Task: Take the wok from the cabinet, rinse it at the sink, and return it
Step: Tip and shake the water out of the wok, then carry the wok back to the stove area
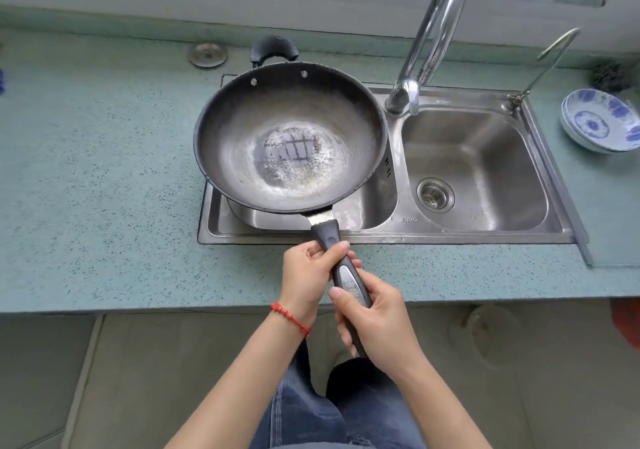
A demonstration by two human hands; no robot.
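Note:
A dark wok with a worn, shiny bottom hangs level over the left basin of a steel double sink. Its long black handle points toward me. My left hand, with a red bracelet on the wrist, grips the handle's front part. My right hand grips the rear part, thumb on top. The chrome faucet arches above, its spout end over the divider and the right basin's back edge, and I see no water running.
The right basin has a round drain strainer. Stacked blue-and-white bowls sit on the teal speckled counter at right. A thin second tap stands behind the sink's right corner. A round metal cap lies at the back left.

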